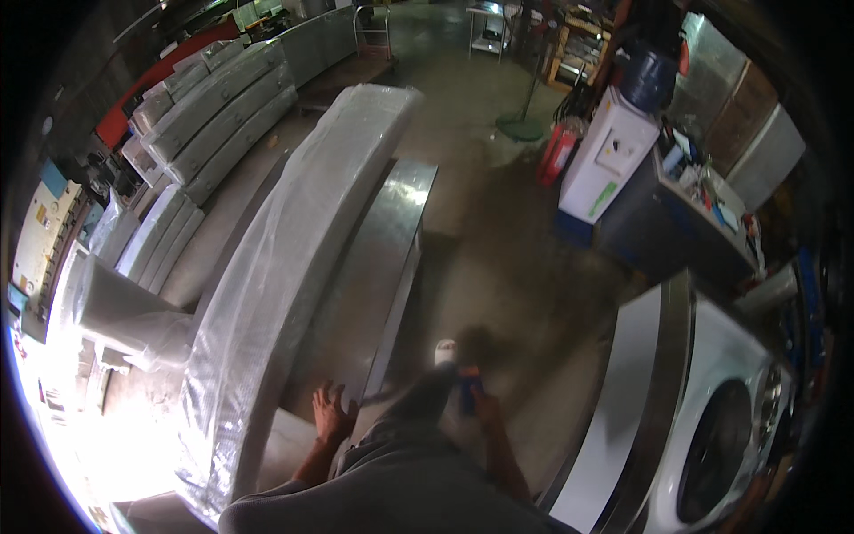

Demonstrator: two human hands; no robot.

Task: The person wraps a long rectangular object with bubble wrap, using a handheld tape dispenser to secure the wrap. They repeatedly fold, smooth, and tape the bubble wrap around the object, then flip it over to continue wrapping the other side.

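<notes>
My left hand is open, its fingers spread, over the near end of a long bare metal bench top. Whether the fingertips touch the metal, I cannot tell. Just left of that hand, a long piece wrapped in clear bubble wrap stretches away from me. My right hand is closed around a small blue-and-orange object, held low beside my leg; its exact kind is too dark to make out. My light-toed shoe shows on the floor just ahead of it.
Several wrapped long panels are stacked at the far left. A roll of wrap lies at left. On the right stand a front-loading washer, a white water dispenser, a red fire extinguisher and a cluttered desk.
</notes>
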